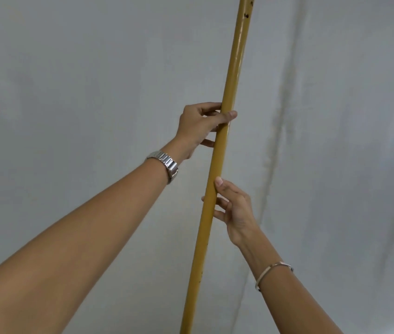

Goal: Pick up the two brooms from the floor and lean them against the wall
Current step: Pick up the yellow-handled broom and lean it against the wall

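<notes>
**Hands steady the broom handle at the wall**

The left hand [203,124] holds the yellow broom handle [224,131] higher up, thumb across the near side and fingers curled behind it, a light grip closed around the pole. The right hand [233,208] sits lower on the same handle, thumb tip pressed to the near face and fingertips showing past the far edge, so it too is closed on the pole, though loosely. A metal watch [167,165] is on the left wrist and a thin bangle [273,271] on the right.

The handle stands nearly upright, tilted a little to the right at the top, in front of the pale grey wall [70,92]. Its top and the broom head are both out of view, so whether the pole already touches the wall cannot be told. The second broom is not visible.

The step in hand looks like settling this broom into its lean. To do it well, the person should let the top rest against the wall first, with the head planted a little away from the wall's foot so the lean is stable. The lower hand can come off first while the upper one checks that the pole does not slide sideways. A smooth painted pole on a smooth wall may slip, so the release should be slow.
</notes>
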Available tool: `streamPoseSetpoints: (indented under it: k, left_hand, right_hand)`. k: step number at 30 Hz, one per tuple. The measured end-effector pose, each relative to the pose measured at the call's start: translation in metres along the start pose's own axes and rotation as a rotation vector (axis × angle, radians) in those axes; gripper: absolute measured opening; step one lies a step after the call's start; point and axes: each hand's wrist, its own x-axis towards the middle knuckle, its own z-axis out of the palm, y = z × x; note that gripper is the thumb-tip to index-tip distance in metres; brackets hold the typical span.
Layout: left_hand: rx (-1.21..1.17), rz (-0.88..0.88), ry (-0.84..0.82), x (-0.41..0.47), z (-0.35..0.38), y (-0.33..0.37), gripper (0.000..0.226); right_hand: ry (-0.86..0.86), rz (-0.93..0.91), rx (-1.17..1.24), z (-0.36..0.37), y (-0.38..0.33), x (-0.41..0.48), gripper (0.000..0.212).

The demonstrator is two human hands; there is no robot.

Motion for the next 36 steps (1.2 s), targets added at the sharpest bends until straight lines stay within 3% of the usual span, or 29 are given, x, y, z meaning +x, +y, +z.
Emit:
streamPoseSetpoints:
  k: [11, 18, 29, 36]
  left_hand:
    - [0.225, -0.005, 0.155, -0.008, -0.261, -0.021, 0.043]
    - [0.267, -0.057, 0.211, -0.010, -0.389, -0.052, 0.038]
    - [0.295, -0.154, 0.267, -0.030, -0.503, -0.106, 0.041]
    - [0.296, -0.197, 0.299, -0.050, -0.538, -0.141, 0.044]
  right_hand:
    - [-0.142, 0.071, 0.086, 0.235, 0.108, 0.058, 0.018]
    - [-0.177, 0.128, 0.098, 0.348, 0.176, 0.089, 0.019]
    - [-0.191, 0.233, 0.074, 0.439, 0.260, 0.107, 0.033]
    - [-0.208, 0.303, 0.072, 0.457, 0.306, 0.108, 0.035]
